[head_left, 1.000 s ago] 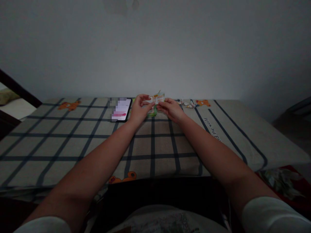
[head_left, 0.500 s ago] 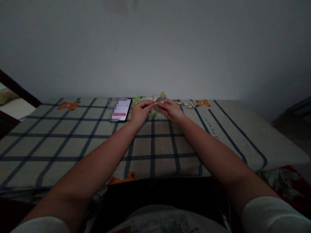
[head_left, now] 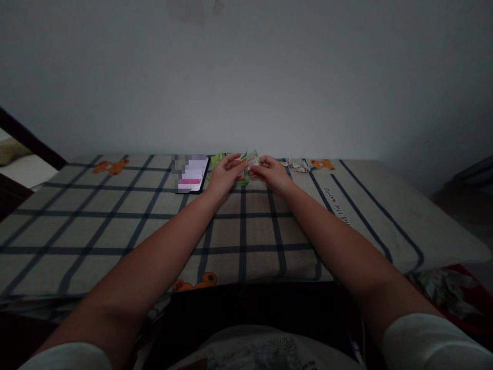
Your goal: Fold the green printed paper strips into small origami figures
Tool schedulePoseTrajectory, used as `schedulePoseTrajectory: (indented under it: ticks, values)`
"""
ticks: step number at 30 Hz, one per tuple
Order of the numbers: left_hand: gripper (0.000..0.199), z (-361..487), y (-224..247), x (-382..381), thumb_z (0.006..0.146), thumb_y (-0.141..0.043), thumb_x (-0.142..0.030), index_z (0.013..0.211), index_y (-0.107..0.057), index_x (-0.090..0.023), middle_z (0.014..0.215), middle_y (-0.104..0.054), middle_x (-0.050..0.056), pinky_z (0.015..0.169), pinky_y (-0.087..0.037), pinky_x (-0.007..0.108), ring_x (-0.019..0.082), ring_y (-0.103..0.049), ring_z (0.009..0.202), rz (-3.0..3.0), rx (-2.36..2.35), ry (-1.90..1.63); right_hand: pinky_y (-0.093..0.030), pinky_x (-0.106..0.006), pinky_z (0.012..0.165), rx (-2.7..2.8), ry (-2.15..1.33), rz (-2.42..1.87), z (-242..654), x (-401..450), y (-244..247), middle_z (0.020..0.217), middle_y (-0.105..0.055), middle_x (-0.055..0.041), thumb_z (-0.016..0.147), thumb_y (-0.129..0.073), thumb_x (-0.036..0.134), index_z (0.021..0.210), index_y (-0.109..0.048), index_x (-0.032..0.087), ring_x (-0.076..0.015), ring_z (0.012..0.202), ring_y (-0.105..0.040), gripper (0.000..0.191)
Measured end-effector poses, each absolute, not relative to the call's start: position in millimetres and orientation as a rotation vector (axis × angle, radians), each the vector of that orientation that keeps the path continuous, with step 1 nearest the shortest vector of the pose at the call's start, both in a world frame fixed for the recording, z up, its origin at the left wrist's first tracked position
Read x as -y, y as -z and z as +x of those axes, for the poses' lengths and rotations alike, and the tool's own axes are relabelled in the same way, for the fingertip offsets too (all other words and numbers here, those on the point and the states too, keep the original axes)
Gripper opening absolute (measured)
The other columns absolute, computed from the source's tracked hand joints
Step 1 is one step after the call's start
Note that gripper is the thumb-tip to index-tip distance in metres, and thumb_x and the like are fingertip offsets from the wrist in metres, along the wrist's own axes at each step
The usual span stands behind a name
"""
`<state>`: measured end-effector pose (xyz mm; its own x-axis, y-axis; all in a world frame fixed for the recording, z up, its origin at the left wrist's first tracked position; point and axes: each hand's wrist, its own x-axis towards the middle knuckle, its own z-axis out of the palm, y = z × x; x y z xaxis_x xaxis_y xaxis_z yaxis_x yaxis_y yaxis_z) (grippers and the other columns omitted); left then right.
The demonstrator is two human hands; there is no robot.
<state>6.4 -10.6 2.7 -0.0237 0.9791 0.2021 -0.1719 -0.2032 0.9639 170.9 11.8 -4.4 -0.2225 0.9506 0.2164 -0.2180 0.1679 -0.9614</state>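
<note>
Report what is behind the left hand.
Green packaging shows past the left hand, with the wall beyond. The hand covers part of the packaging; what lies there cannot be seen.

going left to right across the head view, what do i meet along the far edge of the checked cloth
Orange bear print → phone → left hand → printed packet → right hand → crumpled scraps → second bear print

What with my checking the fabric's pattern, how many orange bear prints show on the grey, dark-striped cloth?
3: back-left print, back-right print, front-edge print, partly visible; the bare arms may hide more.
</note>
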Motion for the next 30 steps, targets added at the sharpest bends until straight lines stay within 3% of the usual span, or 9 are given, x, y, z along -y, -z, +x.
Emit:
schedulePoseTrajectory:
  ticks: [5, 9, 14, 20, 26, 30]
  values:
    - [0.053, 2.9, -4.4, 9.4, 0.071, -0.081, -0.03, 0.12, -0.065, -0.019, 0.1, -0.07, 0.006, 0.076, -0.056, 0.028, 0.016, -0.069, 0.088, 1.255, -0.966, -1.466, -0.056, -0.027, 0.072, 1.356, -1.322, -0.782, 171.0, -11.4, 4.9, 0.079, -0.069, 0.0033, 0.062, -0.085, 0.039, 0.08, -0.057, 0.021, -0.0108, 0.068, -0.064, 0.038]
    - [0.044, 0.9, -1.4, 5.1, 0.067, -0.082, -0.034, 0.106, -0.072, -0.017, 0.095, -0.072, 0.005, 0.076, -0.055, 0.028, 0.015, -0.067, 0.081, 1.278, -0.941, -1.432, -0.057, -0.028, 0.073, 1.326, -1.372, -0.778, 169.5, -14.1, 6.0, 0.075, -0.068, 0.0028, 0.064, -0.084, 0.042, 0.082, -0.062, 0.02, -0.0113, 0.068, -0.064, 0.036]
    - [0.034, 0.6, -2.6, 6.9, 0.062, -0.084, -0.033, 0.09, -0.074, -0.017, 0.09, -0.073, 0.003, 0.076, -0.053, 0.028, 0.014, -0.066, 0.078, 1.254, -0.947, -1.418, -0.057, -0.027, 0.072, 1.361, -1.337, -0.804, 170.2, -15.5, 6.1, 0.07, -0.067, 0.0024, 0.06, -0.086, 0.048, 0.072, -0.061, 0.019, -0.0105, 0.066, -0.064, 0.04]
    - [0.041, 2.8, -7.7, 13.2, 0.062, -0.086, -0.042, 0.091, -0.074, -0.015, 0.094, -0.074, 0.006, 0.078, -0.052, 0.028, 0.015, -0.066, 0.082, 1.281, -0.941, -1.388, -0.054, -0.026, 0.068, 1.44, -1.264, -0.835, 173.3, -12.2, 4.4, 0.072, -0.068, 0.0018, 0.062, -0.085, 0.047, 0.075, -0.066, 0.018, -0.0101, 0.065, -0.061, 0.037]
    - [0.039, 0.8, -6.3, 10.8, 0.06, -0.088, -0.045, 0.08, -0.073, -0.016, 0.081, -0.072, 0.003, 0.073, -0.049, 0.026, 0.013, -0.063, 0.074, 1.306, -0.94, -1.407, -0.057, -0.03, 0.076, 1.441, -1.296, -0.792, 170.6, -12.5, 6.6, 0.081, -0.071, -0.0006, 0.064, -0.083, 0.052, 0.081, -0.069, 0.019, -0.0133, 0.074, -0.066, 0.04]
    - [0.04, 1.4, -6.2, 10.4, 0.059, -0.089, -0.046, 0.079, -0.072, -0.016, 0.08, -0.071, 0.003, 0.069, -0.049, 0.026, 0.013, -0.062, 0.071, 1.297, -0.926, -1.382, -0.057, -0.03, 0.076, 1.464, -1.261, -0.803, 171.4, -13.3, 6.3, 0.077, -0.071, -0.0005, 0.063, -0.084, 0.054, 0.079, -0.071, 0.018, -0.0132, 0.072, -0.065, 0.041]
